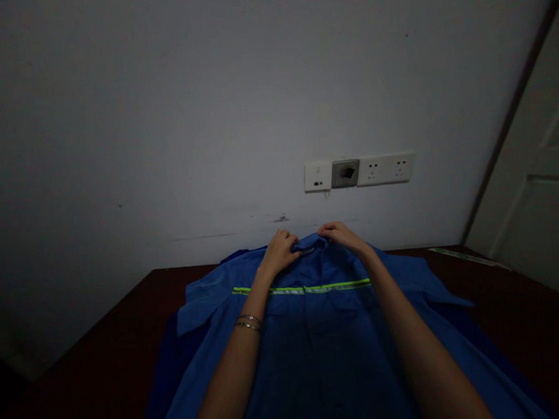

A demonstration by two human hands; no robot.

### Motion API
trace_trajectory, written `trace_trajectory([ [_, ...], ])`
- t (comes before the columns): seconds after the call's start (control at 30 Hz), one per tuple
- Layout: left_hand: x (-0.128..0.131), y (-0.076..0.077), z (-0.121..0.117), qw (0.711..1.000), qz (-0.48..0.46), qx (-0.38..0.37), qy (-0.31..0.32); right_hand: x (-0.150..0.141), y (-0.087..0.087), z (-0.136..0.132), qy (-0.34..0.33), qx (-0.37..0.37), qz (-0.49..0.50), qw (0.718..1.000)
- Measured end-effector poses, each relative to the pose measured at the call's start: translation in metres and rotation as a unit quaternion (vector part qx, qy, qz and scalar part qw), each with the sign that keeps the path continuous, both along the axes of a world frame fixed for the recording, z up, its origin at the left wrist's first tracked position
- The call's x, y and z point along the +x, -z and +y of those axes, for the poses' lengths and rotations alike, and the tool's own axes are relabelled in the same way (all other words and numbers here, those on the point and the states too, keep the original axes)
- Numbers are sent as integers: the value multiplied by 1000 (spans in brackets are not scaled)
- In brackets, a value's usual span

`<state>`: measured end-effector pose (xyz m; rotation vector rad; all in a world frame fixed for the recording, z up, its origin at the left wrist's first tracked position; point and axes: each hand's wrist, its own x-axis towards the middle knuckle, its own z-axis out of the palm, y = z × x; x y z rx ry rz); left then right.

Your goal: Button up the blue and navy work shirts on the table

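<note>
A blue short-sleeved work shirt (286, 340) lies spread front side up, its collar toward the wall. A yellow-green and silver reflective strip (335, 287) crosses its chest. My left hand (280, 250) pinches the left side of the collar. At the collar's right side, my right hand (341, 233) grips the fabric between thumb and fingers, lifting it slightly. Darker blue cloth (168, 359) shows beneath the shirt along both sides. My forearms cover parts of the shirt front.
The shirt rests on a dark reddish table (103, 344) pushed against a pale wall (185, 114). Sockets and a switch panel (359, 173) sit on the wall just above the collar. At the right are a white door (541, 202) and a flat strip (469, 257) on the table.
</note>
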<state>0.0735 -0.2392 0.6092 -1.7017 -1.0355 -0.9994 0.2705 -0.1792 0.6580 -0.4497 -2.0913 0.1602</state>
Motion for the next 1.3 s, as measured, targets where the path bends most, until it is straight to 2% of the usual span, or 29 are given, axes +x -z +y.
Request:
trace_trajectory([
  [0.23, -6, -1, 8, 998, -23, 43, -35, 5, -1, 2, 16, 27, -20, 999],
  [0.43, -6, -1, 11, 997, -45, 45, -34, 11, -1, 4, 111, 86, -59, 988],
  [0.57, -6, 0, 13, 997, -58, 48, -23, 12, -1, 4, 126, 103, -55, 985],
  [0.67, -6, 0, 14, 997, -59, 53, -11, 15, 0, 4, 112, 72, -48, 990],
  [0.8, -7, -1, 14, 996, -65, 66, -6, 18, 3, 1, 28, -36, -22, 999],
  [0.93, -10, -2, 13, 994, -71, 77, -16, 19, 7, -4, -50, -125, 4, 991],
  [1.1, -13, -3, 9, 991, -88, 94, -21, 17, 9, -10, -123, -175, 12, 977],
  [1.2, -15, -4, 7, 990, -97, 100, -16, 17, 9, -8, -116, -165, 17, 979],
  [1.3, -15, -5, 8, 991, -93, 96, -9, 18, 5, -4, -27, -88, 7, 996],
])
